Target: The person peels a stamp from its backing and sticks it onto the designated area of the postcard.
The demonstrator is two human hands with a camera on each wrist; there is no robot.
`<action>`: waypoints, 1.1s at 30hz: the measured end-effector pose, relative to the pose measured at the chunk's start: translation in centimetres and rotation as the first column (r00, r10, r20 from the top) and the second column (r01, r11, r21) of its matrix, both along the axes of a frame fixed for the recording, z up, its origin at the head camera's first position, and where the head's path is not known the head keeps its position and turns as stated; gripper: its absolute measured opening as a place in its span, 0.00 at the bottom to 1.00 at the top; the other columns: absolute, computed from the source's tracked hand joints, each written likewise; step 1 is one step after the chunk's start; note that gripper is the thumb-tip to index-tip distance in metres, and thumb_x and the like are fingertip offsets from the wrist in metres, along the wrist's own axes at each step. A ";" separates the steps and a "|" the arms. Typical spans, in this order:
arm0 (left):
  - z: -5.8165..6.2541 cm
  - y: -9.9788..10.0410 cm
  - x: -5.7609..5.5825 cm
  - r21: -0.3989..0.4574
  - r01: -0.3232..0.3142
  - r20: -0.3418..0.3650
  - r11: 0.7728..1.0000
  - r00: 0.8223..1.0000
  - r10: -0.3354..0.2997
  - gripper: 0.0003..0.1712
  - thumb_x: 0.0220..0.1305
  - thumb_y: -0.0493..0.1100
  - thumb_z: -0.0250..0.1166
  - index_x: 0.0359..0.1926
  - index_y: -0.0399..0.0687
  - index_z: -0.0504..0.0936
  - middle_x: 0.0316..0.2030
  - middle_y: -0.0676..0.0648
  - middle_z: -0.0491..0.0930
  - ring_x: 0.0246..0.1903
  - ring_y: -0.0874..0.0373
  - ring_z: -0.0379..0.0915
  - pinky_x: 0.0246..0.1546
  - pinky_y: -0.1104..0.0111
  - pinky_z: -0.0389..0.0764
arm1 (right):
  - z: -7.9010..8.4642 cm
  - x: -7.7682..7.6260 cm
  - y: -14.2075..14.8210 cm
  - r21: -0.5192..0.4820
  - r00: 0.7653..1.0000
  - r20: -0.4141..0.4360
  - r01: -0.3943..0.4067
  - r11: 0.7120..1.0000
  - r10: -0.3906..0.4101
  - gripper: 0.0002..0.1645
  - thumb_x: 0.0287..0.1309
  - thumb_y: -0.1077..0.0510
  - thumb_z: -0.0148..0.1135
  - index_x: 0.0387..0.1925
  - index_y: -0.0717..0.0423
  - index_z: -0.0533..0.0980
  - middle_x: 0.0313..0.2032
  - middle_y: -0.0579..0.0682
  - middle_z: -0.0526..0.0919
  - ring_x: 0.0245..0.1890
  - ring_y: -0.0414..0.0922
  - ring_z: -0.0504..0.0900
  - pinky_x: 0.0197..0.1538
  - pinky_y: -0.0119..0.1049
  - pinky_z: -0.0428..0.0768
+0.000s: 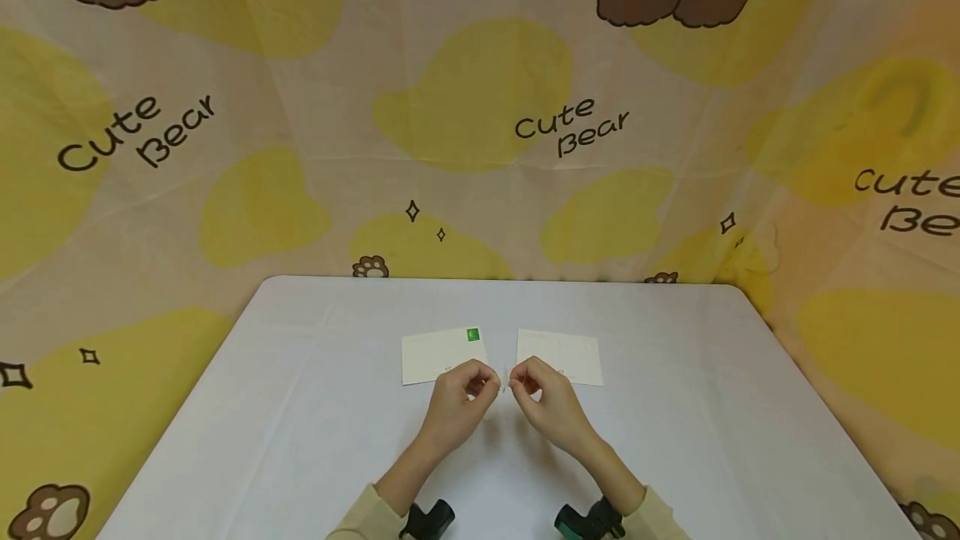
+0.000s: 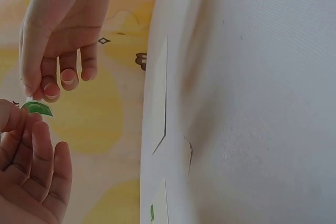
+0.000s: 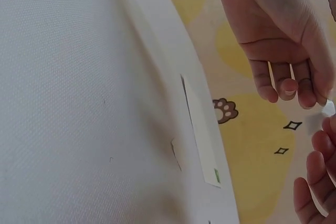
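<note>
Above the table, my left hand (image 1: 463, 400) and right hand (image 1: 549, 402) face each other with fingertips close together. Between them is a small green postage stamp (image 2: 38, 110), pinched by the left thumb and fingers. The right thumb and forefinger pinch at the stamp's upper edge, where a bit of white shows. From the right wrist view only a pale piece (image 3: 329, 108) appears between the fingertips. Behind the left hand lies a cream postcard-like card (image 1: 435, 357) with a green stamp (image 1: 472, 334) in its upper right corner. A second cream card (image 1: 562, 350), behind the right hand, shows no stamp.
The two cards lie side by side on a white table (image 1: 300, 440), a gap between them. A small pale scrap (image 2: 188, 156) lies nearer than the cards. A patterned bear cloth (image 1: 480, 190) hangs behind the table. Black wrist cameras (image 1: 429, 519) sit at both sleeves.
</note>
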State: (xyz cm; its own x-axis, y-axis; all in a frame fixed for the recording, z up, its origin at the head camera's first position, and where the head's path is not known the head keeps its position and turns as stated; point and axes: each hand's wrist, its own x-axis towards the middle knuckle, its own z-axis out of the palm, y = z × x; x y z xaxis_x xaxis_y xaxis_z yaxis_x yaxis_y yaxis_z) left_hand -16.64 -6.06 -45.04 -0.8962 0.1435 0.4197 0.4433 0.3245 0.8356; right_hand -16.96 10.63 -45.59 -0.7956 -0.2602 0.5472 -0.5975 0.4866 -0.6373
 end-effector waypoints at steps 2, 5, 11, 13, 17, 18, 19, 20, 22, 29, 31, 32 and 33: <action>-0.1 -0.1 0.0 0.001 -0.006 -0.007 1.000 1.000 0.006 0.10 0.54 0.31 0.60 0.25 0.52 0.79 0.23 0.60 0.77 0.23 0.67 0.71 0.24 0.73 0.77 | 0.0 0.0 0.0 0.000 1.000 0.004 -0.004 1.000 0.004 0.07 0.52 0.68 0.61 0.28 0.54 0.74 0.25 0.37 0.73 0.26 0.32 0.70 0.30 0.29 0.76; -0.2 -0.2 0.0 -0.002 -0.019 -0.009 1.000 1.000 0.019 0.11 0.53 0.31 0.61 0.24 0.53 0.78 0.23 0.61 0.76 0.23 0.68 0.71 0.24 0.74 0.77 | -0.1 0.0 0.1 0.002 1.000 0.011 -0.009 1.000 0.009 0.05 0.53 0.67 0.60 0.29 0.54 0.74 0.26 0.38 0.73 0.26 0.33 0.70 0.30 0.30 0.76; -0.3 -0.6 0.0 -0.008 -0.031 -0.029 1.000 0.999 0.030 0.10 0.53 0.31 0.62 0.25 0.51 0.79 0.23 0.58 0.77 0.23 0.68 0.71 0.24 0.75 0.77 | 0.1 0.1 0.2 0.000 1.000 0.025 0.003 1.000 -0.003 0.05 0.55 0.65 0.60 0.29 0.52 0.74 0.25 0.37 0.73 0.26 0.32 0.70 0.30 0.28 0.75; -0.3 -0.7 0.0 -0.008 -0.033 -0.032 0.999 0.999 0.033 0.09 0.53 0.30 0.62 0.25 0.50 0.79 0.23 0.57 0.78 0.23 0.67 0.71 0.24 0.75 0.77 | 0.1 0.1 0.2 -0.001 1.000 0.026 0.006 1.000 -0.006 0.06 0.54 0.66 0.60 0.29 0.52 0.74 0.25 0.36 0.73 0.26 0.32 0.70 0.30 0.27 0.75; -0.3 -0.9 0.0 -0.007 -0.042 -0.017 0.999 0.999 0.042 0.10 0.53 0.31 0.62 0.25 0.52 0.79 0.23 0.59 0.77 0.23 0.67 0.71 0.24 0.75 0.77 | 0.0 0.0 0.3 0.001 1.000 0.027 0.008 1.000 -0.008 0.07 0.53 0.67 0.60 0.29 0.52 0.74 0.25 0.36 0.73 0.26 0.32 0.70 0.30 0.27 0.76; -0.3 -0.9 0.0 -0.005 -0.044 -0.014 0.999 0.999 0.044 0.10 0.53 0.31 0.62 0.25 0.52 0.79 0.23 0.59 0.77 0.23 0.68 0.71 0.24 0.75 0.77 | -0.1 0.0 0.3 0.001 1.000 0.027 0.009 1.000 -0.009 0.07 0.53 0.68 0.60 0.29 0.52 0.74 0.25 0.36 0.73 0.26 0.32 0.70 0.30 0.27 0.76; -0.3 -0.9 0.0 -0.004 -0.045 -0.013 0.999 0.999 0.045 0.10 0.53 0.31 0.62 0.25 0.52 0.79 0.23 0.59 0.77 0.23 0.68 0.71 0.24 0.75 0.77 | -0.1 0.0 0.3 0.000 1.000 0.029 0.009 1.000 -0.009 0.07 0.53 0.68 0.60 0.29 0.53 0.74 0.25 0.36 0.72 0.26 0.32 0.70 0.30 0.27 0.76; -0.3 -0.9 0.0 -0.003 -0.046 -0.015 0.999 0.999 0.046 0.10 0.53 0.31 0.62 0.24 0.52 0.79 0.23 0.59 0.77 0.23 0.68 0.71 0.24 0.75 0.77 | -0.1 0.0 0.4 0.001 0.999 0.030 0.010 1.000 -0.011 0.07 0.53 0.68 0.60 0.29 0.53 0.74 0.25 0.36 0.72 0.26 0.32 0.70 0.30 0.27 0.76; -0.3 -1.0 0.0 -0.003 -0.046 -0.025 0.999 0.999 0.046 0.09 0.53 0.31 0.62 0.25 0.51 0.79 0.23 0.58 0.77 0.23 0.68 0.71 0.24 0.75 0.77 | -0.1 0.1 0.4 0.001 0.999 0.037 0.011 1.000 -0.011 0.06 0.53 0.67 0.60 0.29 0.53 0.74 0.25 0.36 0.72 0.26 0.32 0.70 0.31 0.27 0.76; -0.2 -1.0 -0.1 0.003 -0.048 -0.011 0.999 0.999 0.048 0.09 0.53 0.31 0.62 0.24 0.51 0.79 0.23 0.59 0.77 0.23 0.67 0.71 0.25 0.74 0.78 | -0.2 0.1 0.6 0.002 0.999 0.042 0.007 1.000 -0.007 0.03 0.55 0.65 0.60 0.29 0.54 0.74 0.24 0.37 0.72 0.26 0.32 0.71 0.31 0.28 0.77; -0.2 -1.1 -0.1 0.002 -0.051 -0.006 0.999 0.999 0.051 0.09 0.53 0.31 0.62 0.24 0.51 0.79 0.23 0.59 0.77 0.23 0.67 0.71 0.25 0.74 0.78 | -0.3 0.0 0.7 0.004 0.999 0.042 0.006 1.000 -0.007 0.03 0.55 0.64 0.59 0.29 0.54 0.74 0.24 0.37 0.73 0.26 0.32 0.71 0.31 0.27 0.77; -0.3 -1.1 -0.1 0.000 -0.052 -0.006 0.999 0.999 0.052 0.09 0.53 0.31 0.63 0.24 0.50 0.79 0.23 0.59 0.77 0.23 0.67 0.71 0.25 0.74 0.78 | -0.4 0.0 0.8 0.005 0.999 0.043 0.005 1.000 -0.005 0.02 0.56 0.63 0.59 0.29 0.55 0.74 0.24 0.37 0.73 0.26 0.32 0.71 0.31 0.27 0.77; -0.3 -1.1 -0.2 -0.004 -0.053 -0.009 0.999 0.999 0.053 0.08 0.53 0.31 0.63 0.24 0.50 0.79 0.23 0.58 0.77 0.23 0.67 0.71 0.25 0.75 0.78 | -0.4 0.0 0.8 0.006 0.999 0.046 0.004 1.000 -0.004 0.02 0.57 0.62 0.59 0.29 0.56 0.74 0.24 0.38 0.73 0.26 0.32 0.71 0.31 0.27 0.77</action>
